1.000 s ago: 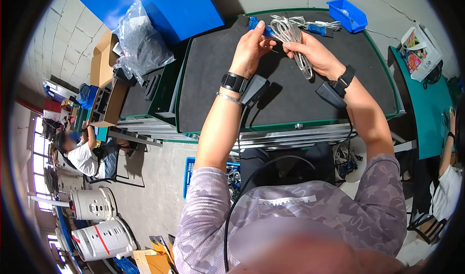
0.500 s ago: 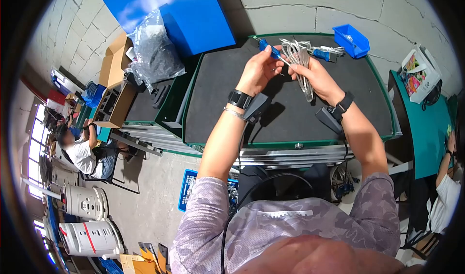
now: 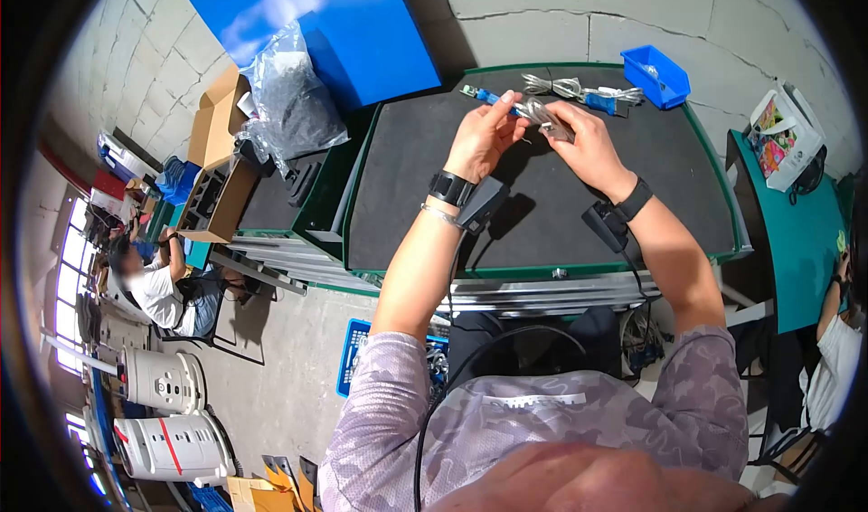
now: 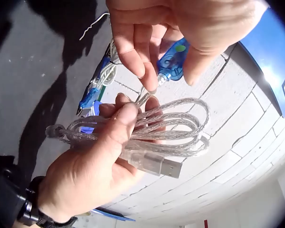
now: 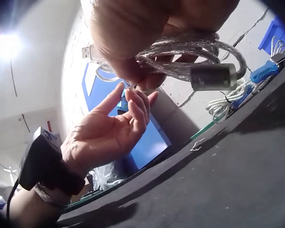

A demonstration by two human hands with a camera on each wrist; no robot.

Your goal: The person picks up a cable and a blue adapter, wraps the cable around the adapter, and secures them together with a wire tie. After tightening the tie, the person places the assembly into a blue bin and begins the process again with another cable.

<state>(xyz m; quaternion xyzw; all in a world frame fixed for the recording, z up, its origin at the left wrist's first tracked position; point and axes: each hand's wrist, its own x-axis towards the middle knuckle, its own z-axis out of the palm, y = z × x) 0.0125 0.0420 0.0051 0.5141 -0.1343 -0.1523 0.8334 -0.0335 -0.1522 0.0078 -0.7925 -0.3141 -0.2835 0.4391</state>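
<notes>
My left hand [image 3: 486, 139] pinches a clear-sheathed USB cable by its translucent blue connector [image 4: 173, 59], which points out to the left in the head view. My right hand [image 3: 592, 150] grips the coiled part of this cable [image 4: 180, 121], thumb across the loops in the left wrist view. From the bundle sticks a USB plug [image 4: 171, 167] with a clear housing. A grey cylinder [image 5: 213, 77] on the cable shows at the bundle's end in the right wrist view. Both hands are close together above the dark mat [image 3: 425, 213].
Another coiled cable [image 3: 556, 87] with a blue connector [image 3: 604, 103] lies at the mat's back edge. Behind it on the right stands a blue bin [image 3: 657, 78]. A plastic bag [image 3: 294, 105] and an open cardboard box [image 3: 214, 132] are on the left. Another person [image 3: 163, 290] sits farther left.
The head view has shifted. The coil, which hung down below my right hand, is now bunched between both hands. My right hand has turned over it, and the blue connector points farther left.
</notes>
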